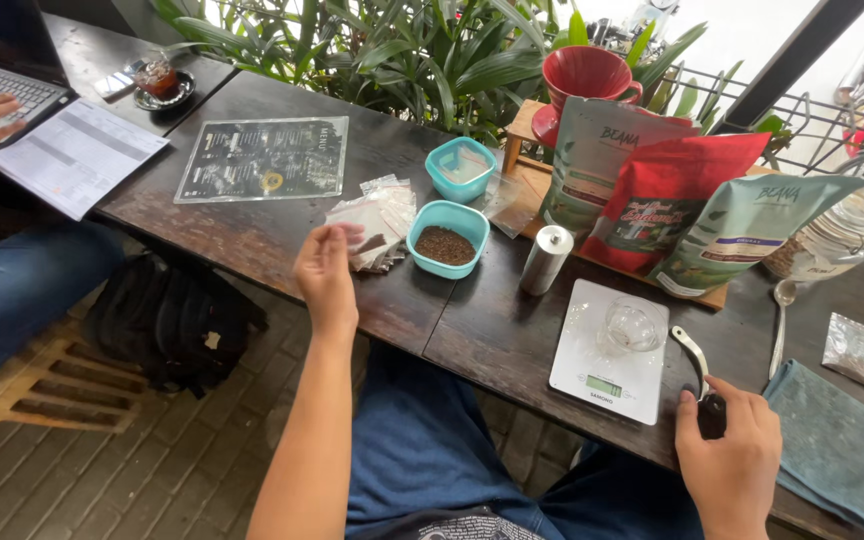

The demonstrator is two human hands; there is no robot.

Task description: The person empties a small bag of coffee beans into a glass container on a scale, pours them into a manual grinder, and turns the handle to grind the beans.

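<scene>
Dark wooden planks form the desk (472, 340), standing on a brick terrace with green plants behind. At its near edge the person's right hand (732, 455) is closed around the black knob of a curved metal crank handle (694, 358); its long axis runs from the knob away toward the far edge, beside a white kitchen scale (592, 375) carrying a small clear glass cup (634, 325). The left hand (327, 270) is raised over the near edge, fingers loosely curled, holding nothing I can see, close to small clear plastic sachets (377, 220) and a turquoise bowl of brown grounds (447, 240). A steel cylinder (545, 259) stands upright, probably kept within reach.
</scene>
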